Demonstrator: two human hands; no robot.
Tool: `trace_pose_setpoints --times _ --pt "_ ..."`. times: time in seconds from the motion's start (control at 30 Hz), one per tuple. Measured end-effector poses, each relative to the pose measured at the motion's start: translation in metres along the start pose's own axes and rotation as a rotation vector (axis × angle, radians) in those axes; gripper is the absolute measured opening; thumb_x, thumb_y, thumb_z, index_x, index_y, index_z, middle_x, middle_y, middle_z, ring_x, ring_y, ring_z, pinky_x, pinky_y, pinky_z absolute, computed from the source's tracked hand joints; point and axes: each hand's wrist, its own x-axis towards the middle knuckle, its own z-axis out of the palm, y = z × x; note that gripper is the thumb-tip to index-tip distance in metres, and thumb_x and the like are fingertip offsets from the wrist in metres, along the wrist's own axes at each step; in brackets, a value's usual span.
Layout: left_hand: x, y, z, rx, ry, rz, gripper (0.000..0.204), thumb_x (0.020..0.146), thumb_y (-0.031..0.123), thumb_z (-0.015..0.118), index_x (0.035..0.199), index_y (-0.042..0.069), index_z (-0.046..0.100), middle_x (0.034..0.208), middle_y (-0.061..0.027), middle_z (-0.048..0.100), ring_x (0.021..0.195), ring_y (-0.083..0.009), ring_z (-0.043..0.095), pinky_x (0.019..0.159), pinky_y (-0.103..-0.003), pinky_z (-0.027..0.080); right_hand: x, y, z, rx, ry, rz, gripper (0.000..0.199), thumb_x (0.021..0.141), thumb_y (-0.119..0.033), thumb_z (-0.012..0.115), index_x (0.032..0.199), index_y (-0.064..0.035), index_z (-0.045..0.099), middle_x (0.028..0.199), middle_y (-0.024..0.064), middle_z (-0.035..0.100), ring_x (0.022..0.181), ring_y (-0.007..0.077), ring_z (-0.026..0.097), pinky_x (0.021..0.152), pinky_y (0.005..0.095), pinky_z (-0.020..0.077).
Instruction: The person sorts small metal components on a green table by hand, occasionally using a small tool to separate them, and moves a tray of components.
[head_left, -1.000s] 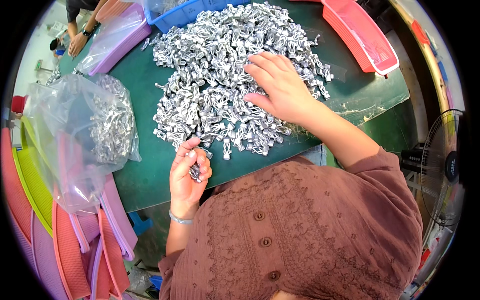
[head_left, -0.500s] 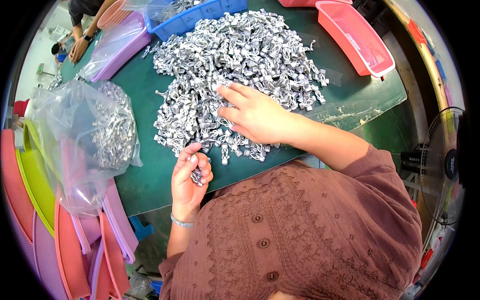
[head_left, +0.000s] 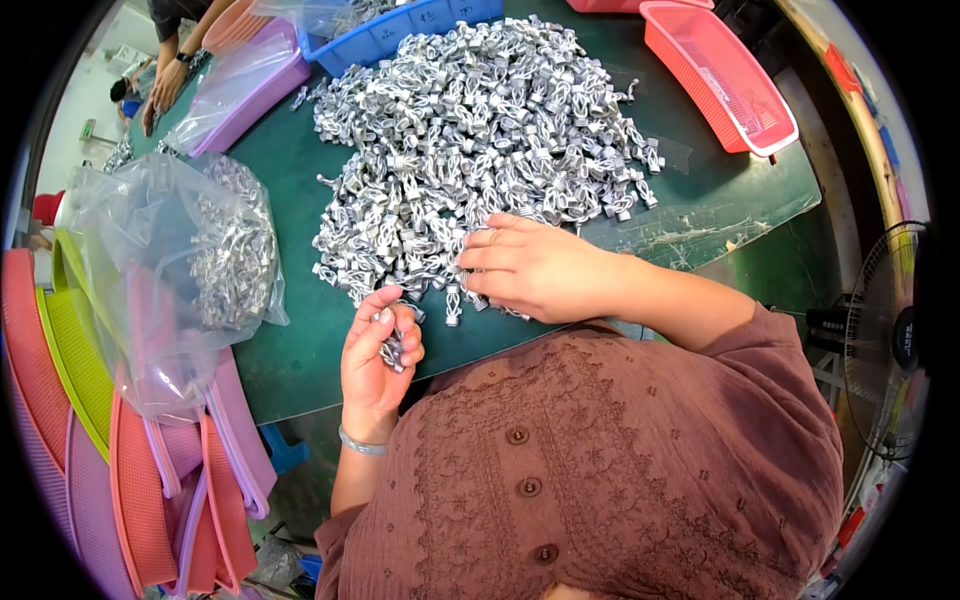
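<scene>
Metal clips pinched in left-hand fingers

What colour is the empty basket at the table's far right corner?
Pink-red, a slotted plastic basket on the green table; seen in the head view.

A big heap of small silvery metal clips is lying spread across the green tabletop, a few clips sitting bunched upright in the left hand.

parts pile mid table; bag left, basket far right, bin behind.
</scene>
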Motion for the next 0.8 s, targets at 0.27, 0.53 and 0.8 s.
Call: trace_pose_setpoints --times 0.27,0.53,0.8 --pt "0.000 0.001 -0.001 0.021 -0.014 0.015 0.024 0.087 0.007 0.047 0.111 0.004 0.047 0.094 -0.0132 0.058 0.082 -0.0225 0.059 0.065 -0.033 0.052 -0.023 0.011 -0.025 -0.181 0.108 0.179 0.022 0.075 -0.011 0.060 0.096 -0.0061 0.058 0.099 0.0060 0.058 0.102 0.0240 0.052 0.095 0.0425 0.0361" --pt "0.002 -0.004 0.013 -0.045 -0.025 -0.047 0.032 0.087 0.007 0.046 0.119 0.005 0.042 0.109 -0.0172 0.055 0.100 -0.0284 0.056 0.087 -0.045 0.047 -0.015 -0.005 -0.017 -0.020 0.288 0.067 0.019 0.073 -0.014 0.063 0.089 -0.0054 0.059 0.088 0.0067 0.058 0.084 0.0248 0.055 0.078 0.0381 0.0430" --pt "0.006 -0.009 0.025 -0.033 -0.114 -0.039 0.052 0.081 -0.001 0.047 0.130 0.007 0.031 0.126 -0.0167 0.043 0.111 -0.0234 0.048 0.094 -0.038 0.040 0.024 -0.025 0.004 0.134 0.116 -0.111 0.029 0.070 -0.026 0.067 0.090 -0.0067 0.057 0.089 0.0056 0.053 0.076 0.0221 0.052 0.065 0.0327 0.0419"
